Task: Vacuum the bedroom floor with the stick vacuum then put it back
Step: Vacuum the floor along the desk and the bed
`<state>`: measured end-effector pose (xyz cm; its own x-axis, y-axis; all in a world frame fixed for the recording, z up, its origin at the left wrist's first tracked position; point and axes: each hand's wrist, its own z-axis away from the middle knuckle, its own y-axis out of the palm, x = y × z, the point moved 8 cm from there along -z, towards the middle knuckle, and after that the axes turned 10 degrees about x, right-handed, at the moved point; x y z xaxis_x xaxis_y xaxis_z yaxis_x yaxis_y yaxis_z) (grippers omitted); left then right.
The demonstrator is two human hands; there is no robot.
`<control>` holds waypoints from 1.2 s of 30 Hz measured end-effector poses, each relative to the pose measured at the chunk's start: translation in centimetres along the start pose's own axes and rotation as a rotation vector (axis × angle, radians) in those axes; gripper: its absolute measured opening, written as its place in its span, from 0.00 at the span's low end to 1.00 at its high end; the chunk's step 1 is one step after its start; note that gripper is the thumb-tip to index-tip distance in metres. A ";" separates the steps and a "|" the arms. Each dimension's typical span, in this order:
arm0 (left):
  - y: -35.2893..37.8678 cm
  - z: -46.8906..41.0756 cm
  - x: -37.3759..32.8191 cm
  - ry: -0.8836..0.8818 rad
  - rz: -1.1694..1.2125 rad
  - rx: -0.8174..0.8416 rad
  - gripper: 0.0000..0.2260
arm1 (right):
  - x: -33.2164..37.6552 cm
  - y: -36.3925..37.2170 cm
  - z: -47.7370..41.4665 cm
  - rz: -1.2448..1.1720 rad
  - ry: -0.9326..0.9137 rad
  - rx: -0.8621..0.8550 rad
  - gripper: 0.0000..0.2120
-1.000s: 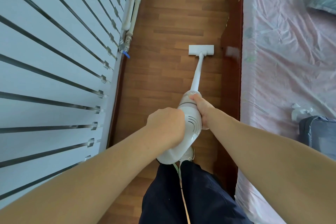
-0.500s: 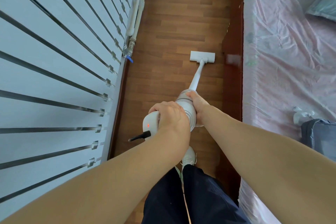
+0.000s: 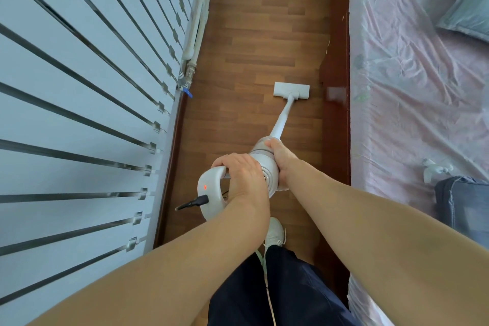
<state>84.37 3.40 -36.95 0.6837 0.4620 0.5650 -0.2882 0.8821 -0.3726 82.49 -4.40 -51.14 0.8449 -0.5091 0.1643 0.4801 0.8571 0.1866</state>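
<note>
Vacuuming the strip of floor between bed and wall, both hands on the vacuum.

The vacuum (image 3: 282, 121) slants down and away, and its head (image 3: 291, 90) lies flat on the wooden floor (image 3: 251, 34) near the bed (image 3: 410, 87) frame. The left hand (image 3: 244, 174) has a closed grip round the loop handle. The right hand (image 3: 284, 159) wraps the motor body just ahead of it. A red light shows on the handle, with a black cable (image 3: 193, 202) plugged in below it. This looks like the sweeping step, with much of the floor ahead yet to cover. The next stroke calls for pushing the head forward along the boards, clear of the pipes (image 3: 195, 26) by the wall (image 3: 79, 87), and minding the cable near the shoe (image 3: 275, 233).
</note>
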 end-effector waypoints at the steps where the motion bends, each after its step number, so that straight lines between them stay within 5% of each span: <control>1: -0.2 0.1 0.2 0.000 -0.004 -0.002 0.25 | 0.1 0.0 0.1 0.006 -0.002 0.001 0.26; 6: -0.6 0.2 1.3 0.010 -0.019 0.046 0.27 | 0.6 0.6 0.5 0.009 0.002 0.016 0.26; 12: -0.6 0.6 1.6 0.169 0.286 0.149 0.39 | 0.0 -0.1 0.4 0.023 0.011 0.021 0.27; 15: -0.9 1.0 1.8 0.275 0.389 0.187 0.32 | -0.4 -0.7 0.3 0.002 0.004 0.030 0.27; 19: -1.1 0.5 2.3 0.516 0.634 0.350 0.11 | -1.0 -1.7 0.4 -0.020 0.005 0.048 0.26; 26: -1.0 0.6 2.6 0.444 0.728 0.320 0.14 | -0.6 -2.1 0.9 0.060 0.007 0.049 0.27; 32: -2.5 0.8 2.6 0.352 0.840 0.288 0.03 | 0.5 -3.3 1.1 0.096 0.005 0.025 0.27; 36: -2.4 1.6 1.6 0.357 0.784 0.320 0.08 | -1.0 -4.0 1.4 0.124 0.038 0.042 0.28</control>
<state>85.06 2.21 -33.94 0.3648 0.9301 -0.0438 -0.8924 0.3358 -0.3013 79.44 -7.43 -50.71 0.9060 -0.3950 0.1520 0.3616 0.9090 0.2072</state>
